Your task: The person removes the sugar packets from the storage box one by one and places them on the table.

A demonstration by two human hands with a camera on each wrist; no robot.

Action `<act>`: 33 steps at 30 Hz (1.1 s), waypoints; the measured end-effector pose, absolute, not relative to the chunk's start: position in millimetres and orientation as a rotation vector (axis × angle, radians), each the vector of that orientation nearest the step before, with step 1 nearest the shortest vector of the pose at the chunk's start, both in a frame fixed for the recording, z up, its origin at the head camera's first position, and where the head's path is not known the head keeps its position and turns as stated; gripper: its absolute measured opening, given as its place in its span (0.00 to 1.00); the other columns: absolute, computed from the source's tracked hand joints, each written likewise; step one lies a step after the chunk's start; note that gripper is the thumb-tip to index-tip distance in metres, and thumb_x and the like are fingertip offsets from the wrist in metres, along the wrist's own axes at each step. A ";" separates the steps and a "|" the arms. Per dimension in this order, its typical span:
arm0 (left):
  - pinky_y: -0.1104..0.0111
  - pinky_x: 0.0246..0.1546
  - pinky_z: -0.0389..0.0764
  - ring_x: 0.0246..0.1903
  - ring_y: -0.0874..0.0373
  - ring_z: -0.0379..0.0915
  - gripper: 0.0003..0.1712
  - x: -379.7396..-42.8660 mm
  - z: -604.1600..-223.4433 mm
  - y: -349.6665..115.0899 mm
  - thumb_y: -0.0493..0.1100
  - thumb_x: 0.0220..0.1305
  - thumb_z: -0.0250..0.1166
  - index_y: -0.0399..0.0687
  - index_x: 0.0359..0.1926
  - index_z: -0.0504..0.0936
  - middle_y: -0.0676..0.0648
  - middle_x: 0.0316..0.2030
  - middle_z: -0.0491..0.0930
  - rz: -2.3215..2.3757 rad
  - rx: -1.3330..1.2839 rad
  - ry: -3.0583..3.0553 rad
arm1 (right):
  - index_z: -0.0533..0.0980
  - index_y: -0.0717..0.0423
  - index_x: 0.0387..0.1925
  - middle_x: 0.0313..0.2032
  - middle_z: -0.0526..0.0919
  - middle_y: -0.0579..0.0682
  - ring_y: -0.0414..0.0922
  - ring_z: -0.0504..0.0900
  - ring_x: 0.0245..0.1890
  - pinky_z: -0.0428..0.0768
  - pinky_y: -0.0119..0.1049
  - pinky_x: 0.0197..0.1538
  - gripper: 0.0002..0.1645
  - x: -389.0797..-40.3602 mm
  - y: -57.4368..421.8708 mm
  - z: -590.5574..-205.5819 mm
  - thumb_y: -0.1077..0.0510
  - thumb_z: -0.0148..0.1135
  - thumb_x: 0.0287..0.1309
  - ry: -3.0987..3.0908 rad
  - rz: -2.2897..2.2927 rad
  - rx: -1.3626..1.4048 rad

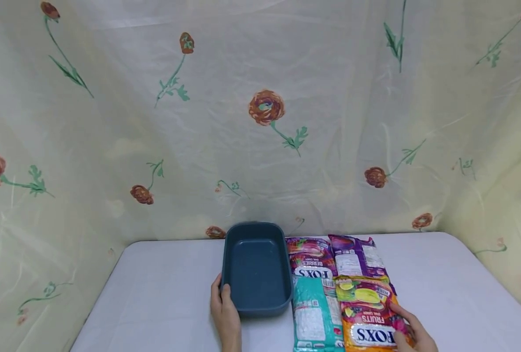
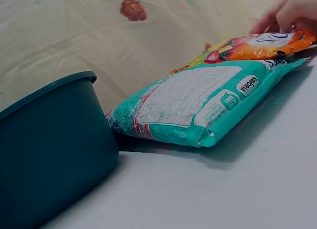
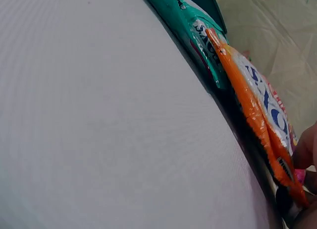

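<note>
A dark blue-green plastic basin stands upright on the table, its inside bare. My left hand holds it at the near left corner, thumb by the rim. To the basin's right lie several Fox's candy bags. My right hand pinches the right edge of the orange fruits candy bag; in the right wrist view, thumb and fingers are at its corner. Beside it is a teal candy bag, label side up, close to the basin. Behind them lie a berries candy bag and a purple candy bag.
A white-covered table carries everything. Its far edge meets a hanging floral curtain, which also encloses the left and right sides. The basin and the bags stand close together near the table's middle.
</note>
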State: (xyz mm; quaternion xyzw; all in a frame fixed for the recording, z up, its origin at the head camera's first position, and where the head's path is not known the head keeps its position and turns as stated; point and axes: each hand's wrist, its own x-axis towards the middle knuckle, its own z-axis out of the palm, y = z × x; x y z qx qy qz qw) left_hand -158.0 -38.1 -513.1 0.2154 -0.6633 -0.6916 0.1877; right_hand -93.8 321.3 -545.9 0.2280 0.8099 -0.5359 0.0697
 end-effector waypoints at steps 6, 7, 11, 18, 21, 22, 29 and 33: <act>0.47 0.66 0.62 0.67 0.42 0.58 0.23 -159.6 -514.5 -39.2 0.42 0.71 0.46 0.43 0.64 0.68 0.38 0.65 0.67 -1.928 0.577 -1.864 | 0.51 0.56 0.71 0.61 0.64 0.68 0.57 0.76 0.48 0.80 0.51 0.46 0.40 -102.1 322.4 -547.5 0.56 0.50 0.57 2.687 -1.034 0.472; 0.47 0.65 0.62 0.67 0.42 0.58 0.23 -160.1 -514.6 -39.5 0.42 0.71 0.46 0.43 0.64 0.68 0.38 0.65 0.67 -1.924 0.572 -1.861 | 0.52 0.56 0.70 0.62 0.63 0.68 0.60 0.74 0.51 0.78 0.55 0.50 0.40 -102.8 322.2 -546.4 0.55 0.50 0.57 2.717 -0.981 0.434; 0.47 0.65 0.62 0.67 0.42 0.59 0.23 -161.2 -514.6 -40.5 0.41 0.70 0.46 0.44 0.64 0.68 0.38 0.65 0.67 -1.913 0.578 -1.862 | 0.54 0.53 0.71 0.68 0.57 0.65 0.65 0.63 0.60 0.67 0.67 0.57 0.39 -102.0 316.1 -542.0 0.51 0.50 0.59 2.808 -0.799 0.424; 0.47 0.65 0.62 0.67 0.42 0.59 0.23 -161.4 -515.2 -40.3 0.41 0.71 0.46 0.44 0.64 0.68 0.39 0.65 0.67 -1.902 0.586 -1.887 | 0.55 0.50 0.71 0.71 0.53 0.61 0.64 0.57 0.62 0.60 0.71 0.59 0.35 -101.5 310.4 -539.3 0.49 0.47 0.63 2.847 -0.707 0.467; 0.47 0.65 0.63 0.67 0.42 0.59 0.23 -161.8 -515.5 -40.7 0.40 0.71 0.46 0.44 0.64 0.68 0.39 0.65 0.66 -1.903 0.580 -1.896 | 0.55 0.49 0.71 0.71 0.53 0.61 0.64 0.57 0.63 0.60 0.71 0.59 0.35 -102.3 311.8 -539.9 0.50 0.47 0.63 2.849 -0.715 0.459; 0.47 0.65 0.63 0.67 0.42 0.59 0.23 -161.6 -515.7 -41.0 0.40 0.71 0.46 0.44 0.64 0.68 0.39 0.65 0.66 -1.905 0.578 -1.901 | 0.55 0.49 0.71 0.71 0.53 0.62 0.64 0.57 0.62 0.60 0.71 0.59 0.35 -102.5 312.4 -540.1 0.50 0.47 0.63 2.847 -0.714 0.459; 0.44 0.64 0.64 0.66 0.39 0.59 0.26 -156.9 -513.1 -52.0 0.48 0.72 0.46 0.44 0.66 0.64 0.35 0.66 0.64 -1.891 0.510 -2.091 | 0.53 0.54 0.71 0.68 0.55 0.65 0.65 0.59 0.62 0.63 0.69 0.59 0.37 -102.7 312.2 -537.2 0.48 0.47 0.63 2.800 -0.731 0.478; 0.40 0.63 0.61 0.68 0.37 0.54 0.38 -155.6 -508.7 -70.8 0.63 0.70 0.42 0.45 0.70 0.57 0.35 0.69 0.58 -1.717 0.340 -2.442 | 0.46 0.60 0.72 0.65 0.57 0.69 0.66 0.61 0.61 0.62 0.68 0.61 0.42 -104.0 304.8 -528.5 0.45 0.46 0.64 2.808 -0.911 0.530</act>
